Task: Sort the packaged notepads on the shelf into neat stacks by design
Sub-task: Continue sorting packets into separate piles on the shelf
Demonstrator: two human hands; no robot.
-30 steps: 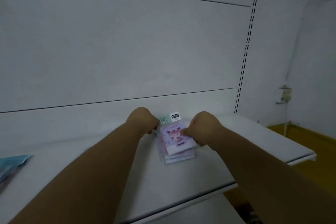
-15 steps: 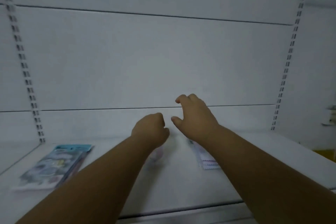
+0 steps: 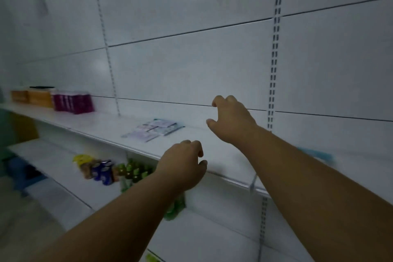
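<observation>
White shelf [image 3: 102,127] bears notepads [image 3: 154,129] left of both empty hands.

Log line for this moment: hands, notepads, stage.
left hand: empty, loosely curled | right hand: empty, fingers curled | notepads: loose overlapping pile on shelf, untouched | stage: reaching

My left hand [image 3: 184,164] covers part of the shelf [image 3: 102,128] edge, and its palm side faces away, so I cannot tell whether it holds anything. My right arm [image 3: 319,176] hides most of a blue packet [image 3: 316,153], smeared by motion. The notepads [image 3: 153,128] are too blurred to tell their designs or count. Cans [image 3: 104,171] and green bottles [image 3: 134,171] on the lower shelf are blurred, some behind my left arm [image 3: 119,215]. Orange boxes [image 3: 32,98] and purple boxes [image 3: 73,102] far left show no readable print. Both arms run off the bottom edge.
</observation>
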